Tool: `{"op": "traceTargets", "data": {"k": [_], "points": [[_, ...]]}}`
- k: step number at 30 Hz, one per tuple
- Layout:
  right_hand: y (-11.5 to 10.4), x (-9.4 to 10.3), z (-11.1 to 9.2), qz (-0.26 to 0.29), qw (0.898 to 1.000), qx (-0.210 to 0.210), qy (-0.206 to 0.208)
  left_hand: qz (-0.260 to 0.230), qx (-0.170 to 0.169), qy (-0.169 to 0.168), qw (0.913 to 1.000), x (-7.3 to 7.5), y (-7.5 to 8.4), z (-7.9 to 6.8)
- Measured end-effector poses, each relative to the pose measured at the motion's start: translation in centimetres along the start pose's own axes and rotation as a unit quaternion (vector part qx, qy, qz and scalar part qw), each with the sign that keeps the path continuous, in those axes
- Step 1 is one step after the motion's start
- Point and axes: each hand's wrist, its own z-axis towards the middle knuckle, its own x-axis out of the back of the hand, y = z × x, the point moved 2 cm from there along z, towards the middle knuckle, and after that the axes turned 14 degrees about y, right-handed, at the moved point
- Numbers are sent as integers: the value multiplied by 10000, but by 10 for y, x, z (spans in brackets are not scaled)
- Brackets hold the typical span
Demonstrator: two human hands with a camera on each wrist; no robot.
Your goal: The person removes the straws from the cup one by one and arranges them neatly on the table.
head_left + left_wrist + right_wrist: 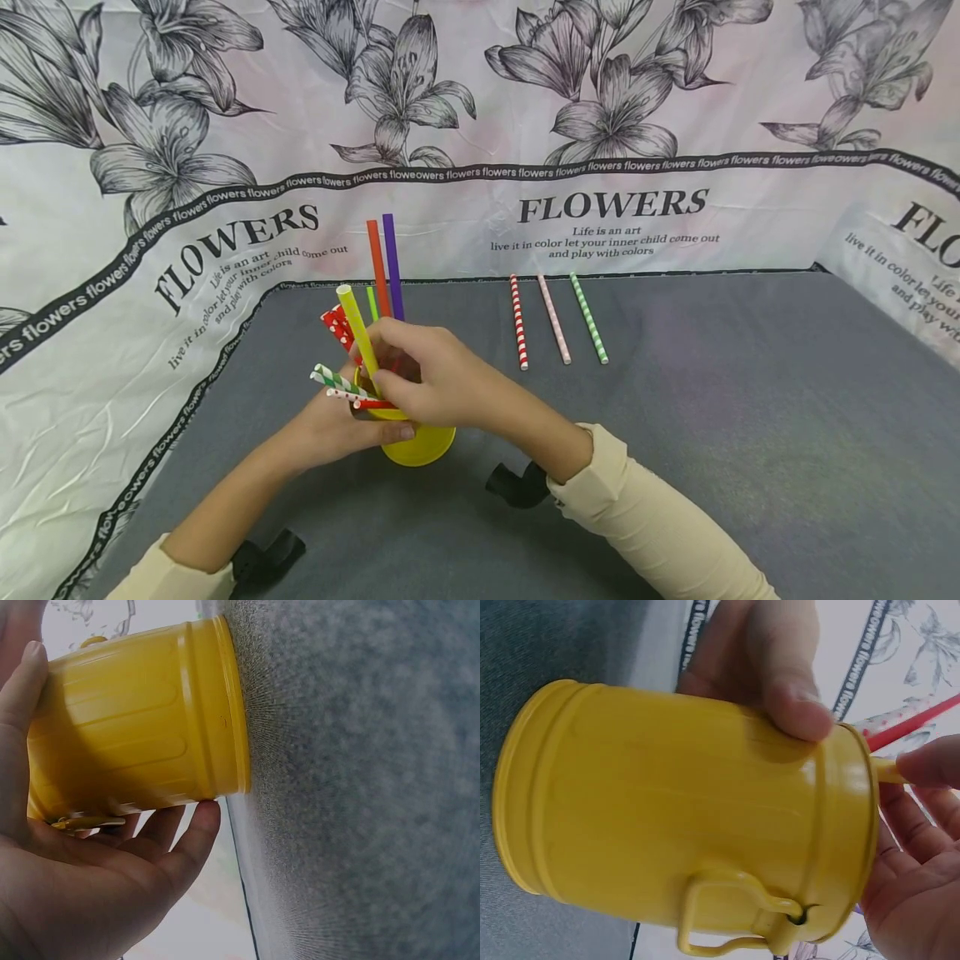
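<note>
A small yellow metal bucket (418, 446) stands on the table, its side handle (727, 945) hanging in the right wrist view. My left hand (330, 429) wraps around its side, thumb near the rim. Over the opening, my right hand (435, 375) pinches a yellow straw (358, 333) whose lower end is inside the bucket. Several other straws lean out of it: an orange straw (378, 267), a purple straw (393, 267), a short green tip (372, 304), red dotted straws (339, 327), a green-striped straw (337, 382) and a red one (371, 405). The bucket's inside is mostly hidden.
Behind and right of the bucket, a red-striped straw (518, 321), a pink straw (554, 319) and a green-striped straw (589, 318) lie on the grey tabletop (712, 433). A flower-printed cloth (450, 208) rises along the back and left edges.
</note>
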Motion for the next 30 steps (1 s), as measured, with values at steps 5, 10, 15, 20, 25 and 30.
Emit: {"op": "traceTargets", "data": {"k": [5,10,15,20,25,30], "points": [[-4,6,0,329,9994,67,132,4,104,-8,9999,0,-1,1],[-10,11,1,535,9983,132,214,-98,24,-2,9999,0,-1,1],[-13,15,2,768,9964,324,183,-210,-94,-45,9997,1,0,1],[-13,19,5,831,9954,344,315,-60,-18,-14,10000,1,0,2],[-13,24,6,936,9938,122,588,142,133,12,9998,1,0,1],[-14,28,6,1114,9910,-33,739,121,179,-67,9997,0,1,1]]}}
